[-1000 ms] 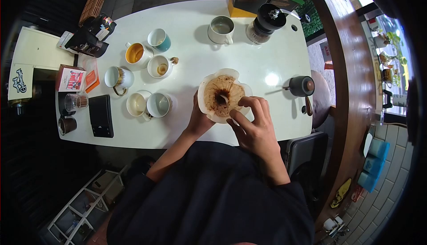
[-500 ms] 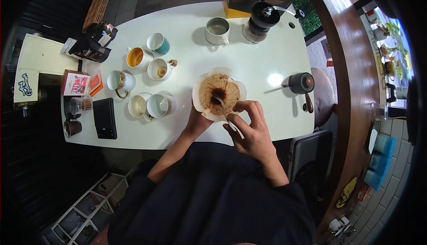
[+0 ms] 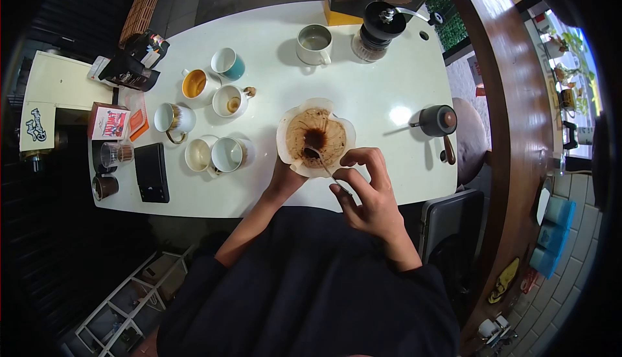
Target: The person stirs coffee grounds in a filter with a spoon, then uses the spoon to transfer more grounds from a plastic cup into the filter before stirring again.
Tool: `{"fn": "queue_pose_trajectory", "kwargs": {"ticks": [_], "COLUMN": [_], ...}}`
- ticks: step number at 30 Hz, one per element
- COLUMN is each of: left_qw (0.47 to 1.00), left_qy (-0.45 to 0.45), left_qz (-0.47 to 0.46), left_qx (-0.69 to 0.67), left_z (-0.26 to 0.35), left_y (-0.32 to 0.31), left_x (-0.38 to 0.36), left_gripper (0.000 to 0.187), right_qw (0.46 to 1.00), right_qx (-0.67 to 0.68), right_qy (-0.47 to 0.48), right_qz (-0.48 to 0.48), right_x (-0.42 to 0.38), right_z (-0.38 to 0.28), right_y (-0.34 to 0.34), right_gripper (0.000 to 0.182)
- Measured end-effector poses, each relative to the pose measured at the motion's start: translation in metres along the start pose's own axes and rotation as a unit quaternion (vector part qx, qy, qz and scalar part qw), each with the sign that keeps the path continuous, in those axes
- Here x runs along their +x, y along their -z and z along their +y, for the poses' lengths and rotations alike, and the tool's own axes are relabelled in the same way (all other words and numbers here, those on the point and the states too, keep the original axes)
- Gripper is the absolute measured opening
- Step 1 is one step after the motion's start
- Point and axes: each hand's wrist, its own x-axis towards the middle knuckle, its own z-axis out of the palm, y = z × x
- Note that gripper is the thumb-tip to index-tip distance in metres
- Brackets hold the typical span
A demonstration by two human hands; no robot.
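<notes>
A paper coffee filter (image 3: 315, 138) stained brown with wet grounds sits in a dripper near the front of the white table (image 3: 363, 91). My left hand (image 3: 283, 179) grips the dripper from below, mostly hidden under the filter's rim. My right hand (image 3: 363, 188) pinches the handle of a small spoon (image 3: 317, 159), whose bowl rests inside the filter at its near edge.
Several cups (image 3: 214, 120) cluster at the left of the table. A black scale (image 3: 151, 172) and coffee packets (image 3: 110, 124) lie at the far left. A mug (image 3: 314, 44), a hand grinder (image 3: 378, 30) and a black kettle (image 3: 437, 124) stand behind and to the right.
The spoon's bowl has come from the filter's centre toward its near edge as my right hand drew back. The view has shifted slightly.
</notes>
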Motion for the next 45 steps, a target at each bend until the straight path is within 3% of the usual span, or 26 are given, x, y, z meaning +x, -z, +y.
{"fn": "queue_pose_trajectory", "kwargs": {"ticks": [3, 6, 9, 11, 13, 17, 21, 23, 27, 30, 31, 34, 35, 36, 37, 40, 45], "left_qw": [0.998, 1.000, 1.000, 0.995, 0.993, 0.987, 0.986, 0.993, 0.987, 0.984, 0.982, 0.982, 0.985, 0.975, 0.975, 0.967, 0.962], "left_qy": [0.025, -0.001, -0.007, -0.020, -0.025, -0.005, 0.002, -0.018, -0.025, -0.075, -0.076, -0.074, -0.073, -0.107, -0.106, -0.116, -0.107], "left_qz": [0.004, 0.003, 0.014, 0.029, 0.028, 0.027, 0.009, 0.057, 0.093, 0.120, 0.115, 0.111, 0.106, 0.154, 0.161, 0.194, 0.234], "left_qx": [-0.055, -0.008, 0.007, 0.098, 0.112, 0.156, 0.165, 0.102, 0.132, 0.112, 0.128, 0.131, 0.116, 0.115, 0.115, 0.114, 0.087], "left_z": [-0.002, -0.015, -0.015, -0.005, -0.007, -0.025, -0.011, 0.000, 0.014, 0.014, 0.020, 0.025, 0.024, 0.037, 0.038, 0.055, 0.077], "left_y": [-0.001, -0.001, -0.001, 0.000, 0.002, 0.005, 0.011, 0.014, 0.020, 0.024, 0.026, 0.035, 0.034, 0.032, 0.030, 0.027, 0.025], "left_x": [-0.001, -0.005, -0.005, -0.005, -0.006, -0.015, -0.017, -0.023, -0.047, -0.066, -0.068, -0.076, -0.076, -0.070, -0.070, -0.070, -0.091], "left_gripper": [0.069, 0.069, 0.070, 0.072, 0.076, 0.086, 0.097, 0.107, 0.108, 0.102, 0.095, 0.081, 0.074, 0.045, 0.045, 0.010, 0.011], "right_qw": [1.000, 0.999, 0.974, 0.973, 0.962, 0.954, 0.955, 0.958, 0.947, 0.879, 0.881, 0.804, 0.807, 0.801, 0.794, 0.798, 0.795], "right_qx": [0.010, 0.017, 0.128, 0.116, 0.154, 0.163, 0.140, 0.128, 0.181, 0.362, 0.362, 0.473, 0.473, 0.484, 0.497, 0.517, 0.557], "right_qy": [-0.003, -0.026, -0.149, -0.132, -0.159, -0.162, -0.153, -0.147, -0.165, -0.242, -0.235, -0.273, -0.270, -0.257, -0.246, -0.227, -0.208], "right_qz": [0.005, 0.024, 0.113, 0.151, 0.163, 0.194, 0.212, 0.210, 0.210, 0.196, 0.195, 0.236, 0.231, 0.242, 0.251, 0.212, 0.120], "right_x": [0.001, 0.000, 0.004, 0.004, 0.006, 0.008, 0.010, 0.008, 0.006, 0.001, 0.001, -0.003, -0.003, -0.002, -0.001, 0.000, 0.004], "right_z": [-0.001, -0.003, -0.002, 0.016, 0.022, 0.021, 0.018, 0.020, 0.023, 0.040, 0.042, 0.039, 0.036, 0.031, 0.026, 0.012, -0.018], "right_y": [0.003, 0.003, -0.005, -0.011, -0.010, -0.002, -0.002, -0.005, -0.004, -0.006, -0.005, -0.003, -0.001, 0.002, 0.004, 0.012, 0.017], "right_gripper": [0.022, 0.018, 0.006, 0.004, 0.013, 0.016, 0.014, 0.015, 0.018, 0.025, 0.025, 0.023, 0.023, 0.023, 0.023, 0.023, 0.023]}}
